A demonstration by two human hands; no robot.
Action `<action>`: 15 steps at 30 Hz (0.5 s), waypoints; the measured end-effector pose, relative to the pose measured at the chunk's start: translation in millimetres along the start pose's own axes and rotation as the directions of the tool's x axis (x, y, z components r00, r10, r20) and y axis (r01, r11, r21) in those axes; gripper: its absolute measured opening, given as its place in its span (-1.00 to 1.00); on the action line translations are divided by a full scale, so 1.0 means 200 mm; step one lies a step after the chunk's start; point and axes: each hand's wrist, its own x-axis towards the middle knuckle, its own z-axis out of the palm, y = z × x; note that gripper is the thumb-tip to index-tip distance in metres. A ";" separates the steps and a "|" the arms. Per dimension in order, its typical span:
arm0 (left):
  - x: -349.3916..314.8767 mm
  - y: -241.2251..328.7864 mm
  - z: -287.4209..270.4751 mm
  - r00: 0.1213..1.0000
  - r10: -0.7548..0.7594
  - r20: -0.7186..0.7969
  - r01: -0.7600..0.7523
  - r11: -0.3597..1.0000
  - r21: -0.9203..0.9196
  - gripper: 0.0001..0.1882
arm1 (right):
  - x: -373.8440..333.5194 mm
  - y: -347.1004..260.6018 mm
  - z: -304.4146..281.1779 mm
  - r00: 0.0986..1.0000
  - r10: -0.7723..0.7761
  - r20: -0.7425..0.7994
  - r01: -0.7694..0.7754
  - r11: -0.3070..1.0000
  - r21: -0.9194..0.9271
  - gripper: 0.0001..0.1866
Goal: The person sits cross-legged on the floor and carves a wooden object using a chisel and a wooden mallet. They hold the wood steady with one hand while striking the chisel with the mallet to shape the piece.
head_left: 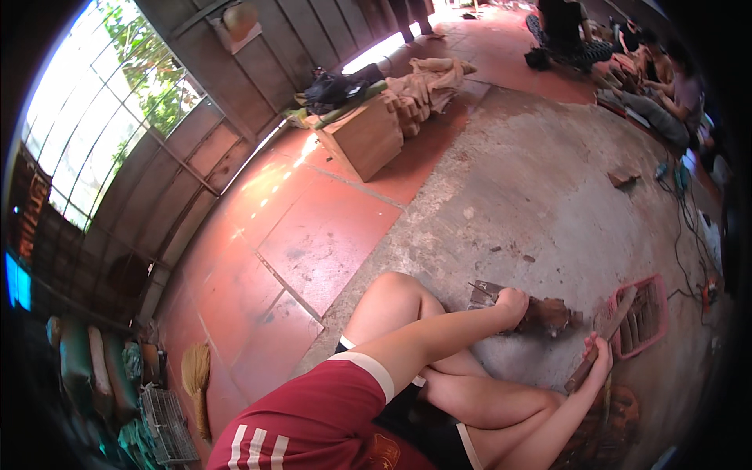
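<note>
My left hand (513, 308) is closed over a dark wooden workpiece (552, 313) on the concrete floor. A thin dark rod-like tool (482, 291) sticks out from its fist to the left, above a flat dark block (480, 298). My right hand (601, 357) has its fingers wrapped round a long flat wooden bar (623, 311), tilted with its upper end over a pink plastic basket (663, 321). Several slim tools (645, 319) lie in that basket. The fingers of my left hand are partly hidden.
Dark carved wooden pieces (619, 419) lie by my right forearm. Cables (683, 235) run along the floor at right. A large wooden block (360, 145) with cloth stands farther off. At left are a straw broom (196, 380) and wire rack (167, 423). Other people sit at far right.
</note>
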 end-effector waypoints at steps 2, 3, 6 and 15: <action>-0.01 -0.03 0.03 1.000 0.014 -0.004 -0.014 1.000 -0.012 -0.25 | 0.01 0.03 -0.01 1.000 -0.007 -0.003 0.008 0.999 0.042 -0.64; -0.02 -0.03 0.02 1.000 0.014 -0.014 -0.015 1.000 -0.023 -0.26 | 0.01 0.02 -0.03 1.000 -0.016 -0.018 0.017 0.998 0.059 -0.67; -0.02 -0.03 0.03 1.000 0.020 -0.020 -0.020 0.999 -0.035 -0.27 | 0.04 0.03 -0.05 1.000 -0.018 0.011 0.018 0.999 0.032 -0.65; -0.05 -0.15 0.07 0.993 0.114 0.032 -0.113 0.993 -0.029 -0.33 | 0.02 0.03 -0.03 0.998 -0.003 0.061 0.007 0.999 -0.053 -0.62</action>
